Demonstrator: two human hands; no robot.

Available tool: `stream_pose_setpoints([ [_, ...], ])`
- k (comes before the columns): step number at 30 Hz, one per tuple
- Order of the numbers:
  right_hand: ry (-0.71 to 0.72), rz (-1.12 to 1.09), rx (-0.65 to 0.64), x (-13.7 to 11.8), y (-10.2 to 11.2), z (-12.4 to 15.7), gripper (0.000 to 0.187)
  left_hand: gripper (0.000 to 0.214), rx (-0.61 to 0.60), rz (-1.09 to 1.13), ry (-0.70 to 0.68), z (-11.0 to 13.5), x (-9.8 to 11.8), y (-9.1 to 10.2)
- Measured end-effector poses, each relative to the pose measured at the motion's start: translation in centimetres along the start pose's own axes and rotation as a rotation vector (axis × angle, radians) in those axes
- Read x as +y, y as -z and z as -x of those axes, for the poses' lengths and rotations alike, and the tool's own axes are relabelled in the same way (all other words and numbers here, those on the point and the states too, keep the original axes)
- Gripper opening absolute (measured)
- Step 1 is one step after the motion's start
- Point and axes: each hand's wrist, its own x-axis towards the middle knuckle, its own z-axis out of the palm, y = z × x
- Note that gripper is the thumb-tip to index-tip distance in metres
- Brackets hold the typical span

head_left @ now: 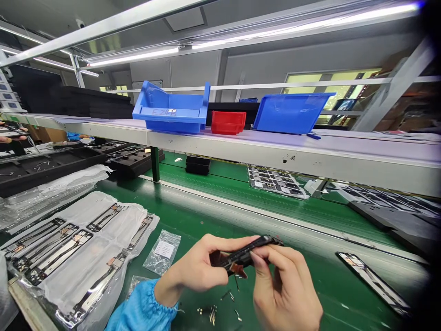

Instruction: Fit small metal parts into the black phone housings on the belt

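Note:
Between my two hands, a black phone frame [241, 255] is held up edge-on and tilted above the green bench. A copper-coloured flex cable [238, 270] hangs from its lower side. My left hand [200, 263] wraps round the left end, thumb below and fingers above. At the other end, my right hand [284, 280] pinches the frame's edge between thumb and fingers; whether a small part is also in that pinch is hidden. Beneath the hands lie several small metal parts [212, 315], loose on the bench. Another phone frame [374, 282] rests at the right.
At the left, a white plastic tray [99, 246] bears several phone frames. Beside it lies a clear bag [162, 252] with a label. Blue bins [172, 120] and a red bin [228, 123] stand on the shelf [241, 146] above. Another person's hand [12, 133] shows at far left.

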Motion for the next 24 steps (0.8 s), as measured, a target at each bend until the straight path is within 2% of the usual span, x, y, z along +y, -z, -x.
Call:
stream_pose_setpoints([
  [5,-0.143,-0.091,-0.007,0.1,0.1,-0.1,0.01,0.098,0.076,0.267,0.18,-0.1,1.0,-0.8],
  [9,-0.129,-0.1,-0.031,-0.2,0.3,-0.4,0.01,0.095,0.121,0.319,0.256,-0.1,1.4,-0.5],
  [17,-0.15,-0.114,-0.096,-0.6,0.8,-0.4,0.013,0.078,0.149,0.269,0.268,-0.1,1.7,-0.3],
  [24,-0.175,-0.106,-0.084,-0.6,0.5,-0.4,0.01,0.081,0.135,0.276,0.294,-0.2,1.6,-0.3],
])
